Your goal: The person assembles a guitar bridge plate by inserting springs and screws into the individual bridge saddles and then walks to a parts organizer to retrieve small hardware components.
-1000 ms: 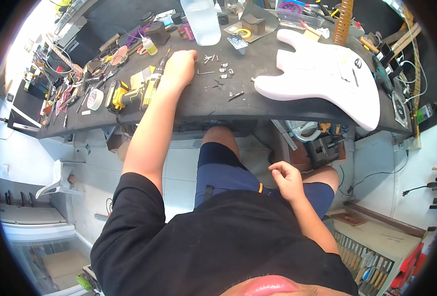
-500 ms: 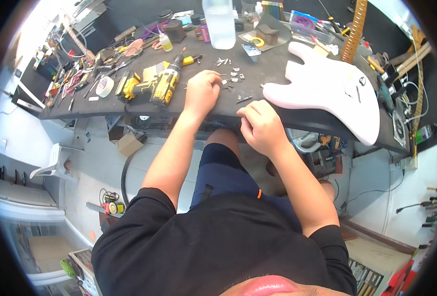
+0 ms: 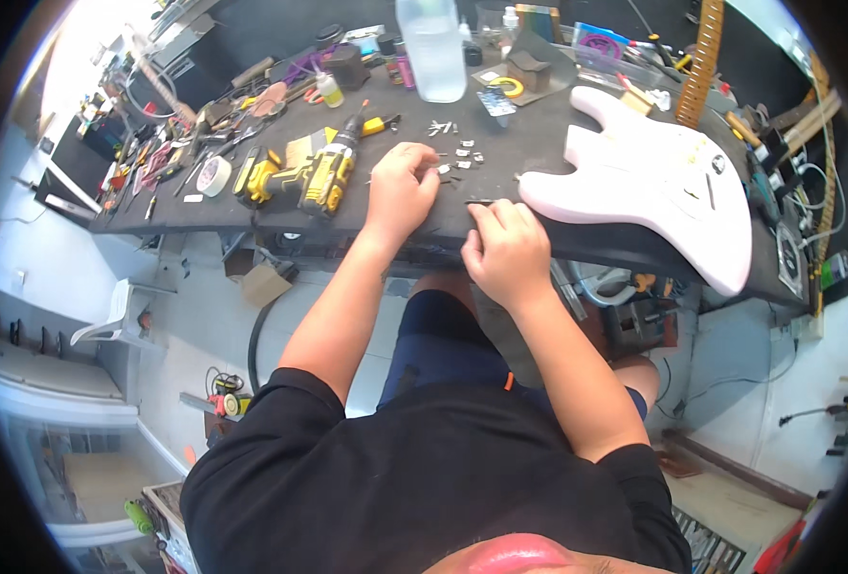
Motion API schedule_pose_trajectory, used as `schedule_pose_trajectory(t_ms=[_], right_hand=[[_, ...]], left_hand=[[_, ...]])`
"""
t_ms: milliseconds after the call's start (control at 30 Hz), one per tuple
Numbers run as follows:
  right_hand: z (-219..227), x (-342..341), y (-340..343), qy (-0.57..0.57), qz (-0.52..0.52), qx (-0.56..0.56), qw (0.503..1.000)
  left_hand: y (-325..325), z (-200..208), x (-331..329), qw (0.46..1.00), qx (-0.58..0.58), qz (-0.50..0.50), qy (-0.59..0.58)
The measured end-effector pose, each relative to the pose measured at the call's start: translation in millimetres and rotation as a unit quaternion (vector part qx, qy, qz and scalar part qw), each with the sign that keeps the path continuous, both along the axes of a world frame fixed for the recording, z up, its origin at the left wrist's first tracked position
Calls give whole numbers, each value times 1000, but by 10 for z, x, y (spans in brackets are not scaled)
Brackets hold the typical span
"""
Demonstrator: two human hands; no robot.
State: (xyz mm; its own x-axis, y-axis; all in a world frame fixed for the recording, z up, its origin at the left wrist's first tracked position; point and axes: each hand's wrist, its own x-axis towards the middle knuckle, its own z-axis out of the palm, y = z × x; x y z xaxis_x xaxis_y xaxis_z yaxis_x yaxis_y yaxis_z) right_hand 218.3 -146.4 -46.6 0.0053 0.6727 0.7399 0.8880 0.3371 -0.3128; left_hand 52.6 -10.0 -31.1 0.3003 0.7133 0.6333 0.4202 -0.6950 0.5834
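Note:
My left hand (image 3: pixel 405 189) is closed over the dark workbench (image 3: pixel 347 212), fingers curled and thumb bent in; what sits between its fingertips is hidden. Small silvery metal pieces (image 3: pixel 464 153) lie just beyond it, with a little pile of screws (image 3: pixel 440 127) behind them. My right hand (image 3: pixel 512 247) rests at the bench's front edge. Its fingertips reach a short dark rod (image 3: pixel 481 201), while the thumb stays apart from the index finger. To its right lies a pale pinkish-white electric guitar body (image 3: pixel 644 187) with a cavity in its face.
A yellow and black cordless drill (image 3: pixel 328 177) lies left of my left hand, another yellow power tool (image 3: pixel 256 177) beside it. Behind stand a tall translucent bottle (image 3: pixel 431 57) and a small dropper bottle (image 3: pixel 329 91). A roll of white tape (image 3: pixel 214 176) sits among scattered tools. A guitar neck (image 3: pixel 701 67) rises at back right.
My right hand's fingertips have moved forward to the short dark rod, which lay apart from them before. The left thumb now shows beside the curled fingers. The whole view has shifted slightly.

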Motion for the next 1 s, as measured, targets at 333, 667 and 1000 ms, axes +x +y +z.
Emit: schedule_pose_trajectory(t_ms=[333, 667, 1000], right_hand=[[34, 108, 30, 26, 59, -49, 997], [239, 87, 177, -5, 78, -140, 987], [742, -85, 247, 92, 22, -363, 927]], left_hand=[[57, 466, -1025, 892, -34, 305, 331], [265, 1049, -970, 836, -259, 294, 385], [1046, 1823, -2759, 831, -484, 62, -269]])
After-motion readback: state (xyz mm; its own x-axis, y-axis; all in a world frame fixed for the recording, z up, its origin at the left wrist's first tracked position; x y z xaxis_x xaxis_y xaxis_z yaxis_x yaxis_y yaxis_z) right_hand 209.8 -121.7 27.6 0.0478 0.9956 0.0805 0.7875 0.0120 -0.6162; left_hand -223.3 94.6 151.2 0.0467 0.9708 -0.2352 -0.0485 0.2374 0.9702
